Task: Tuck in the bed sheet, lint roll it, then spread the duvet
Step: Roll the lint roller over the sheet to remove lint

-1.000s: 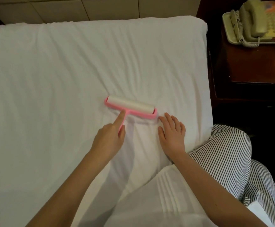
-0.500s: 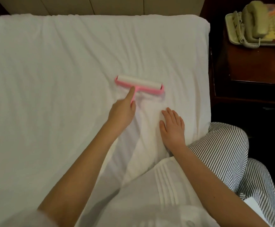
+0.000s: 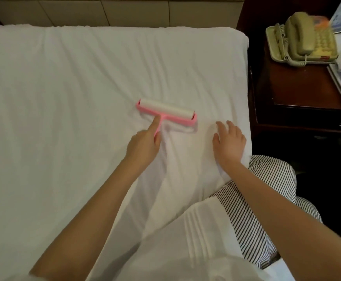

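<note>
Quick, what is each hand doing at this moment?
Left hand: closed around the handle of the pink lint roller, index finger stretched along it.
Right hand: open, fingers spread, holding nothing, on or just over the bed sheet.

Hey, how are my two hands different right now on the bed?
The left hand is closed around the pink lint roller, its handle in the grip and index finger stretched along it; the right hand holds nothing. The left hand sits nearer the middle of the bed sheet, the right hand near its edge, fingers spread. Both are bare and over the sheet.
</note>
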A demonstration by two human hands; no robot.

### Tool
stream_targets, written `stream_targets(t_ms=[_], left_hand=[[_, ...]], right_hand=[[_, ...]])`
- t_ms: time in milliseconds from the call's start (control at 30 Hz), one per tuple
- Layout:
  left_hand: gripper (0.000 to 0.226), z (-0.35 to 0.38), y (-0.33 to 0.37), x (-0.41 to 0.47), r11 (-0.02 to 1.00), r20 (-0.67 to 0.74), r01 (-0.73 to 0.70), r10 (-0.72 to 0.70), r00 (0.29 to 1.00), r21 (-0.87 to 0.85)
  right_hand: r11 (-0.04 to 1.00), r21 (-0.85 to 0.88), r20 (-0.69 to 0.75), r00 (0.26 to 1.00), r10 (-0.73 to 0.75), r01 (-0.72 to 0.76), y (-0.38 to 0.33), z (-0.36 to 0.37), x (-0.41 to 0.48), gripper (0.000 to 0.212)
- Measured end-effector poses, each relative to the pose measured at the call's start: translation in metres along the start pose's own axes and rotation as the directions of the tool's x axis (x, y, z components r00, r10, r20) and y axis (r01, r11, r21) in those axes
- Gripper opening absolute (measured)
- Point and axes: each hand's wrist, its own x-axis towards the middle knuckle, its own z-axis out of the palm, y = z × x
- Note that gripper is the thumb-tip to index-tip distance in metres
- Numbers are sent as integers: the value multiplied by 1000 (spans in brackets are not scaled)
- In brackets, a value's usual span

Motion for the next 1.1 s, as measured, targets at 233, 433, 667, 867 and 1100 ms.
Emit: stream_targets(t_ms=[233, 433, 667, 867, 1100], left_hand=[[54, -9, 44, 54, 999, -67, -31, 29, 997, -42], [55, 22, 43, -38, 983, -57, -88, 80, 995, -159], [55, 27, 45, -37, 990, -44, -44, 39, 998, -131], [54, 15, 49, -31, 991, -35, -6, 1, 999, -137], [54, 17, 53, -37, 994, -16, 10, -12, 1000, -106]], right_hand=[[887, 233, 124, 917, 379, -398, 18, -12, 31, 34], [887, 202, 174, 906, 385, -416, 29, -11, 37, 26], [883, 234, 203, 909, 365, -407, 40, -9, 42, 28], [955, 10, 150, 944, 293, -298, 31, -17, 60, 26], [924, 145, 264, 914, 308, -353, 45, -14, 62, 25]])
